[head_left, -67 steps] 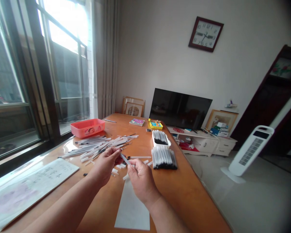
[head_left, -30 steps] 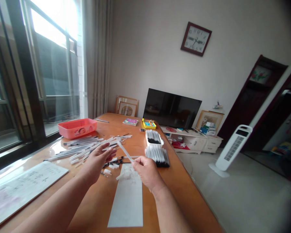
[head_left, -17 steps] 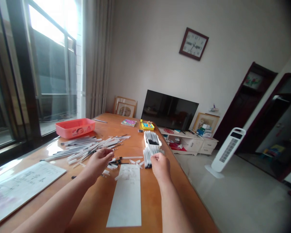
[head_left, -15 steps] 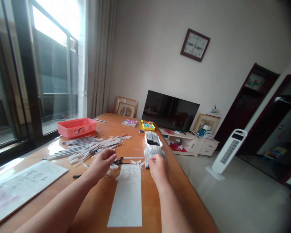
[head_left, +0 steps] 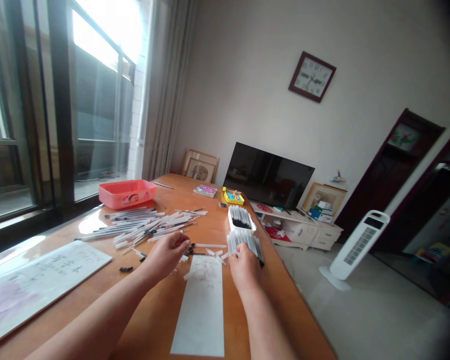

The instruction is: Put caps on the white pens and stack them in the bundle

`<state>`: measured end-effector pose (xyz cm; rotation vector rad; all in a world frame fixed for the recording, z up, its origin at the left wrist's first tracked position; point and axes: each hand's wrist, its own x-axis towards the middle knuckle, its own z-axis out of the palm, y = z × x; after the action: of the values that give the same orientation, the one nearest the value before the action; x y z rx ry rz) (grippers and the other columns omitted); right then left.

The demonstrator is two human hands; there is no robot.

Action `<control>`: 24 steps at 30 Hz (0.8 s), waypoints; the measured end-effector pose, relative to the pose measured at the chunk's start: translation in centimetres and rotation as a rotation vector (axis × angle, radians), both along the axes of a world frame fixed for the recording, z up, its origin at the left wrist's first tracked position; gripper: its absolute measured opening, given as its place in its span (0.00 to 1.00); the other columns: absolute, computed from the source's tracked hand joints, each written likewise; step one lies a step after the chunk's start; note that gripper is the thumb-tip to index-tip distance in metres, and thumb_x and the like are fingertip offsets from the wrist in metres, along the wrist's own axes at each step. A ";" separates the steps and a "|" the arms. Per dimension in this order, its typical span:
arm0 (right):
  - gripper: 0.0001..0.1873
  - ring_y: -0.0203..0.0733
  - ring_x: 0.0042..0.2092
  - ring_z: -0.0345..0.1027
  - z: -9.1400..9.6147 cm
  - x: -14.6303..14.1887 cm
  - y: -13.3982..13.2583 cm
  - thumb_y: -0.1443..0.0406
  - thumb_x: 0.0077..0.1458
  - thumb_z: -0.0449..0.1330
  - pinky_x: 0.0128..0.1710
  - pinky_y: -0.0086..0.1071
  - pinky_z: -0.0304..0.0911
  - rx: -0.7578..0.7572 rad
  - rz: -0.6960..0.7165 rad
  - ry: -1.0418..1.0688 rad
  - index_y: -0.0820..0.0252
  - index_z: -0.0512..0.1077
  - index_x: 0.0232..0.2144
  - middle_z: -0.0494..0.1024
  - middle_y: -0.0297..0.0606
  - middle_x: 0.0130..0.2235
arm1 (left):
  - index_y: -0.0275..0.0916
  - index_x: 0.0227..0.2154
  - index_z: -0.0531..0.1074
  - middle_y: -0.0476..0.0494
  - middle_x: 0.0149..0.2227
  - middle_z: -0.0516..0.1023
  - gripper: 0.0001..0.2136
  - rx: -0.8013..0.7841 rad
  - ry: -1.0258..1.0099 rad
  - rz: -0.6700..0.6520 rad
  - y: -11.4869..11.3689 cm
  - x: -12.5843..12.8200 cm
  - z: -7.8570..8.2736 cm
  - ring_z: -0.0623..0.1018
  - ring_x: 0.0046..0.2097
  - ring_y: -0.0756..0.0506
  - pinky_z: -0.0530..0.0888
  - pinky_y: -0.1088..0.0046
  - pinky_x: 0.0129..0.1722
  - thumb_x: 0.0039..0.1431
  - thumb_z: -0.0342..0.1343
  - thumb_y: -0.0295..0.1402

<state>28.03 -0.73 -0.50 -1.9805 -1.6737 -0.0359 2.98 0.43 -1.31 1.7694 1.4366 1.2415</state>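
My left hand (head_left: 165, 255) is over the wooden table (head_left: 161, 310), its fingers curled down and pinched together among small white caps and black refills (head_left: 195, 252). Whether anything is in the fingers is hidden. My right hand (head_left: 243, 264) rests back-up at the near end of a flat stack of white pens with black ends (head_left: 248, 241). Its fingertips are hidden under the hand. Just beyond the stack, a white tray (head_left: 230, 217) holds more such pens. A spread of loose white pen barrels (head_left: 150, 226) lies to the left of my left hand.
A long white paper strip (head_left: 202, 305) lies between my forearms. A large printed sheet (head_left: 33, 282) is at the near left, and a red plastic basket (head_left: 127, 192) by the window. A yellow box (head_left: 231, 197) and a booklet (head_left: 205, 190) sit at the far end. The table's right edge drops to the floor, where a white fan (head_left: 356, 247) stands.
My right hand carried a white pen from in front of me to the stack at the right and now rests there without it showing. My left hand dropped onto the small parts.
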 end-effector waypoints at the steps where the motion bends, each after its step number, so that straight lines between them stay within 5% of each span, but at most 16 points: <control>1: 0.06 0.46 0.38 0.75 0.0 -0.1 0.0 0.66 0.60 0.59 0.31 0.32 0.54 0.008 0.002 -0.003 0.57 0.74 0.40 0.82 0.42 0.37 | 0.39 0.34 0.76 0.45 0.32 0.81 0.16 0.003 0.003 -0.001 -0.1 0.0 0.1 0.77 0.34 0.44 0.69 0.70 0.33 0.59 0.55 0.48; 17: 0.08 0.48 0.41 0.77 0.3 0.8 0.6 0.59 0.62 0.57 0.32 0.34 0.59 -0.168 -0.108 -0.088 0.50 0.75 0.42 0.83 0.38 0.41 | 0.39 0.33 0.77 0.45 0.31 0.81 0.16 -0.015 -0.033 0.032 -0.6 0.0 0.9 0.77 0.34 0.43 0.69 0.71 0.32 0.57 0.55 0.48; 24: 0.10 0.46 0.37 0.75 0.6 0.6 0.1 0.58 0.62 0.58 0.30 0.34 0.55 -0.117 -0.084 -0.048 0.51 0.77 0.40 0.83 0.39 0.37 | 0.39 0.33 0.77 0.47 0.26 0.77 0.19 -0.063 -0.132 0.120 -1.2 -0.4 2.3 0.75 0.30 0.45 0.68 0.72 0.27 0.52 0.58 0.51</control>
<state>28.64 -0.58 0.07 -2.1522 -1.6557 -0.0170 2.62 -0.78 1.03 1.5492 1.5073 1.3326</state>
